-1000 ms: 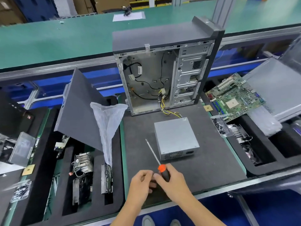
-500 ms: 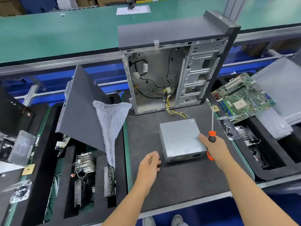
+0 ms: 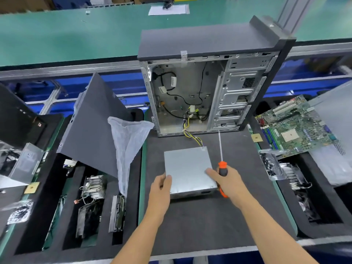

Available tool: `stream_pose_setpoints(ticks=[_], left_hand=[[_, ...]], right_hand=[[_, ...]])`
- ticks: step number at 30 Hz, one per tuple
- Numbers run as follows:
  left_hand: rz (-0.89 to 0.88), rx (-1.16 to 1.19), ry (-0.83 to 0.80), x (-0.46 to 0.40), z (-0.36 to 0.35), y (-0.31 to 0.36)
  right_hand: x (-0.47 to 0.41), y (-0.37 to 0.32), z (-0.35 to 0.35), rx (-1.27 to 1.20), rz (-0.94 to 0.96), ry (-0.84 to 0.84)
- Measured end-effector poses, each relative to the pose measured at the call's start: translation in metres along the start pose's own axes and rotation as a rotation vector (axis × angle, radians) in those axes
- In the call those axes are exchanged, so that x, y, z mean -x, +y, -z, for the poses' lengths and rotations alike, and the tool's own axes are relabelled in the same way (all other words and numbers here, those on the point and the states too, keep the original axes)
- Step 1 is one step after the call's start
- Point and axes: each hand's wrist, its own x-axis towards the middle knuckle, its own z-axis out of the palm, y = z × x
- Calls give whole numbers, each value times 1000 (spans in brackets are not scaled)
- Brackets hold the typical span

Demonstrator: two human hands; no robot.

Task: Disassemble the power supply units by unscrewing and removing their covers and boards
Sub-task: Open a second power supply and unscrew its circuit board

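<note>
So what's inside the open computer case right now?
Inside the case: black cables, yellow wires trailing out toward the power supply, and a metal drive cage. The cage's contents are hidden.

Matt grey metal power supply (image 3: 187,164).
</note>
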Motion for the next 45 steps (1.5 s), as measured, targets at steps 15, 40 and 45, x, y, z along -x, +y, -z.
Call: stream_pose_setpoints(ticks=[15, 40, 45], left_hand=[[38, 10, 13, -24, 36, 1], [-556, -223, -27, -94, 45, 32], [-583, -254, 24, -97, 46, 35]], right_hand=[[6, -17, -28, 111, -28, 8], [8, -89, -12, 626, 379, -168], [5, -94, -12, 597, 318, -88]])
